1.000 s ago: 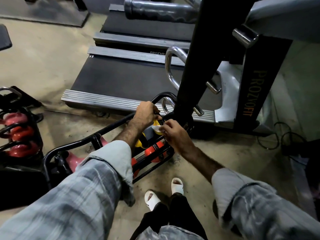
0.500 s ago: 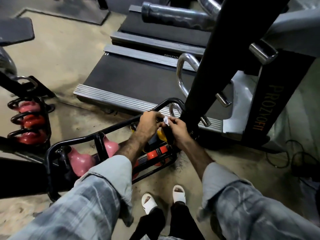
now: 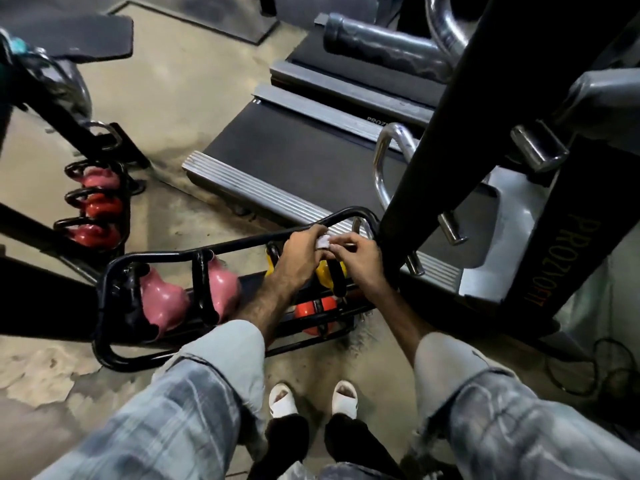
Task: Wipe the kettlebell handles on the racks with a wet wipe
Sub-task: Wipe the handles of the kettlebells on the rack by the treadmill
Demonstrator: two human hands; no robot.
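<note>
A low black rack (image 3: pixel 104 306) on the floor holds two pink kettlebells (image 3: pixel 162 303), a yellow kettlebell (image 3: pixel 329 270) and an orange one (image 3: pixel 317 306). Above the yellow one, my left hand (image 3: pixel 301 254) and my right hand (image 3: pixel 360 261) meet at the rack's top rail. Both pinch a small white wet wipe (image 3: pixel 323 242) between their fingertips. The yellow kettlebell's black handle (image 3: pixel 337 278) shows just below the hands, partly covered by them.
A second rack (image 3: pixel 97 202) with pink and red kettlebells stands at the left. Treadmills (image 3: pixel 294 161) lie straight ahead, and a thick black upright post (image 3: pixel 440 126) rises close on the right. Cables (image 3: pixel 609 372) lie on the floor at the right. My white sandals (image 3: pixel 311 400) stand just behind the rack.
Both hands have risen from the yellow kettlebell's handle up to the rack's top rail, bringing the wipe along. The view has shifted left, showing more of the rack.
</note>
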